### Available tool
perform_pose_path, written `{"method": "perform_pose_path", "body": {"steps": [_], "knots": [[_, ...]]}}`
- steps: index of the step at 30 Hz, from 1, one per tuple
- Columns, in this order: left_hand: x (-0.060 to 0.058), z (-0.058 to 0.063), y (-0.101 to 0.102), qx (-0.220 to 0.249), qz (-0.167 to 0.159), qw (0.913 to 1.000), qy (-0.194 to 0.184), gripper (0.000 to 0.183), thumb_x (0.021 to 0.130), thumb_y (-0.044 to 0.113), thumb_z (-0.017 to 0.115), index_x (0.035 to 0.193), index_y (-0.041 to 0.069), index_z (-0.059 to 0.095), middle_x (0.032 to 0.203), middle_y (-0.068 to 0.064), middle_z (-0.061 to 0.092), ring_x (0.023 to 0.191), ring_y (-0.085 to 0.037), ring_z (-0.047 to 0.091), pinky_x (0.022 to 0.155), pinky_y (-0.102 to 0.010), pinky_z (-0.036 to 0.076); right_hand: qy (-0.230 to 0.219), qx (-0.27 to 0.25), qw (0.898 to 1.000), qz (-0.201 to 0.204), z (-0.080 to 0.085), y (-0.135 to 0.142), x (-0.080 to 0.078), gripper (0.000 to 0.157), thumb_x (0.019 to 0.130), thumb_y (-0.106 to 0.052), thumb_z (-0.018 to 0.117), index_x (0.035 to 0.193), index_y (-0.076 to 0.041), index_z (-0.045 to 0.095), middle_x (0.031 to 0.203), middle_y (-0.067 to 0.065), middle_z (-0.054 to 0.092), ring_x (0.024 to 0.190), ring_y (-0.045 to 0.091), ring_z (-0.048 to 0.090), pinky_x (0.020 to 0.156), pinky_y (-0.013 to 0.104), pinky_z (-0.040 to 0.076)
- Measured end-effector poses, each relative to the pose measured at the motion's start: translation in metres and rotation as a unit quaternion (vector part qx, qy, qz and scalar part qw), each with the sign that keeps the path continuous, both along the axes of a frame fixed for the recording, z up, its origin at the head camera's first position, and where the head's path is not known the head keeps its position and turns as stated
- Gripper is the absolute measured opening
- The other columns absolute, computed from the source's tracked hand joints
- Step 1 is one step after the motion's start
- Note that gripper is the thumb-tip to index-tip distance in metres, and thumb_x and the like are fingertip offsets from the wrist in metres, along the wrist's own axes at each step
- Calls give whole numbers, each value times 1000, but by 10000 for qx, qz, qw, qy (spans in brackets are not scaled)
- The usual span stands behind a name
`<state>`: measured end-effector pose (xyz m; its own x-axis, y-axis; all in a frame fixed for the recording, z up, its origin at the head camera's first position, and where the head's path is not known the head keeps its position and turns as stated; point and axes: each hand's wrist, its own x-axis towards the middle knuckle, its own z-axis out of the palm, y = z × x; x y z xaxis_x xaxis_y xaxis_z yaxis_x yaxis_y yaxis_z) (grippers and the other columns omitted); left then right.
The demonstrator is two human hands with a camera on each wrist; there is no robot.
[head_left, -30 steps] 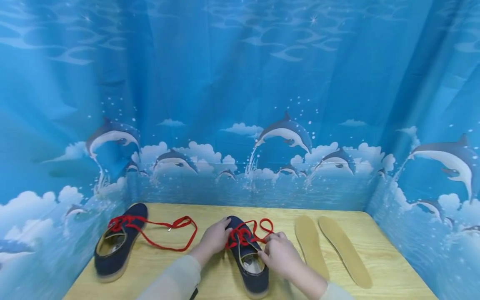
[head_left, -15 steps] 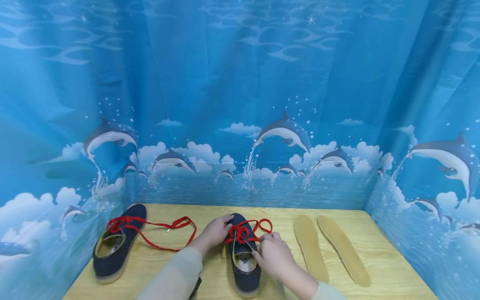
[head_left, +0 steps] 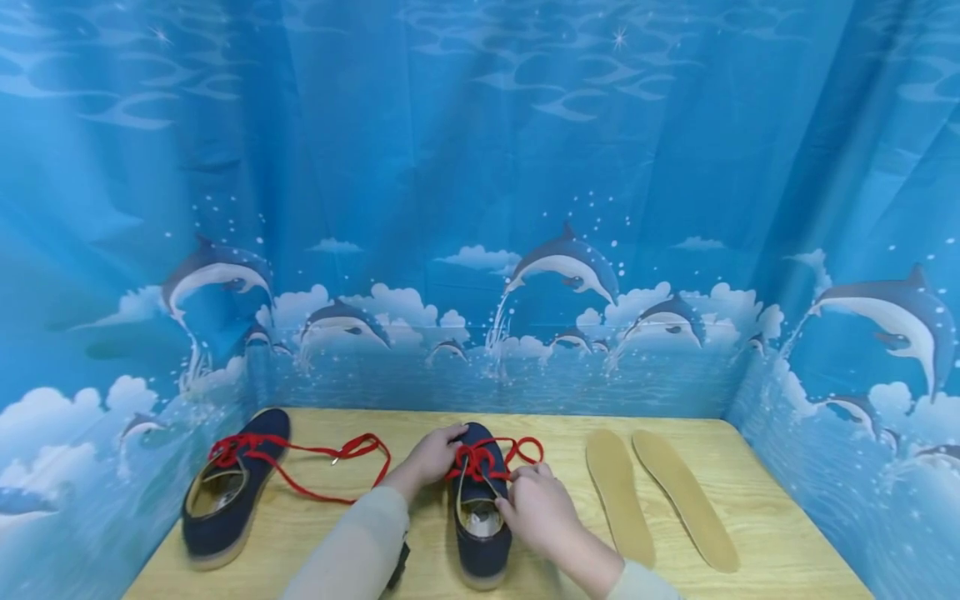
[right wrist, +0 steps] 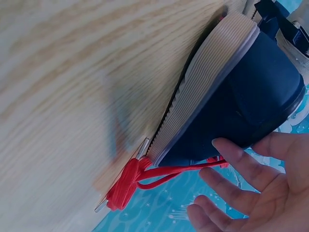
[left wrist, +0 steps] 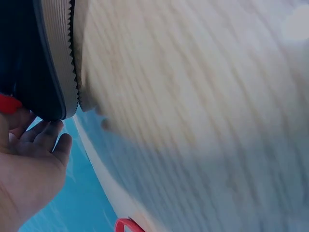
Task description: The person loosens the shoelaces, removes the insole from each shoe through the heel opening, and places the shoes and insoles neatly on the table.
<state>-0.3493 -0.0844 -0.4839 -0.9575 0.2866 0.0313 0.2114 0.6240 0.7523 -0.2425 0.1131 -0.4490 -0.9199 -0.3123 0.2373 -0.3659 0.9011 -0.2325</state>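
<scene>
A dark navy lace-up shoe (head_left: 482, 550) with red laces (head_left: 480, 462) stands on the table, toe pointing away. My left hand (head_left: 432, 456) holds its toe end from the left, and in the left wrist view the fingertips (left wrist: 49, 130) curl at the toe. My right hand (head_left: 542, 508) grips the shoe's right side near the opening, thumb at the collar edge. In the right wrist view its forefinger lies on the navy upper (right wrist: 251, 92), the other fingers loosely spread by the lace. A bundled lace end (right wrist: 126, 186) with metal tips lies beside the sole.
A matching shoe (head_left: 213, 533) stands at the left, its long red lace (head_left: 322, 497) trailing right across the wooden table (head_left: 780, 517). Two tan insoles (head_left: 621, 500) lie side by side at the right. A blue dolphin-print curtain (head_left: 450, 167) encloses the back and sides.
The held shoe has swung its heel to the left, so it now points straighter away from me. Both hands keep their hold and shift slightly with it.
</scene>
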Motion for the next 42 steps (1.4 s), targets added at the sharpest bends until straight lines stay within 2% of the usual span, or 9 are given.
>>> {"method": "perform_pose_path", "body": {"steps": [11,17,23,29,36,42], "knots": [[-1,-8,-1,159,-31,9999,24,42,105,6,41,146,0,50,154,-24,38,142,-44,35,116,-58,28,-55,-57,10000,-14,-2,-3,-1,40,87,-31,76,51,-21,60,105,4,70,98,28,57,77,45,53],[8,-6,-4,143,194,9982,549,38,104,5,43,139,-2,56,138,-27,56,129,-45,51,109,-58,39,-105,-189,9998,36,1,4,0,42,88,-33,75,51,-22,58,104,4,71,99,30,58,80,45,54],[23,2,-4,93,477,9947,911,34,105,10,46,134,-1,60,132,-23,62,125,-44,55,106,-58,42,-252,-349,9991,38,10,14,2,47,89,-31,74,49,-21,51,112,5,70,105,30,58,85,44,55],[44,7,-1,-193,852,9914,979,36,107,19,48,137,3,60,142,-19,56,131,-39,51,110,-55,40,-255,-421,9988,81,18,21,4,50,91,-31,73,47,-20,51,113,8,70,107,32,59,85,46,55],[69,20,6,-548,1094,9836,1327,38,105,29,53,135,7,62,144,-16,54,130,-37,53,106,-55,44,-291,-515,9981,150,26,29,4,32,90,-29,74,59,-23,68,112,7,70,104,32,57,86,48,52],[83,31,17,-903,1162,9730,1777,41,102,34,58,134,9,64,143,-15,55,132,-36,51,107,-57,42,-291,-629,9976,82,33,38,3,20,89,-26,75,70,-21,73,117,12,68,110,37,57,93,54,50]]}}
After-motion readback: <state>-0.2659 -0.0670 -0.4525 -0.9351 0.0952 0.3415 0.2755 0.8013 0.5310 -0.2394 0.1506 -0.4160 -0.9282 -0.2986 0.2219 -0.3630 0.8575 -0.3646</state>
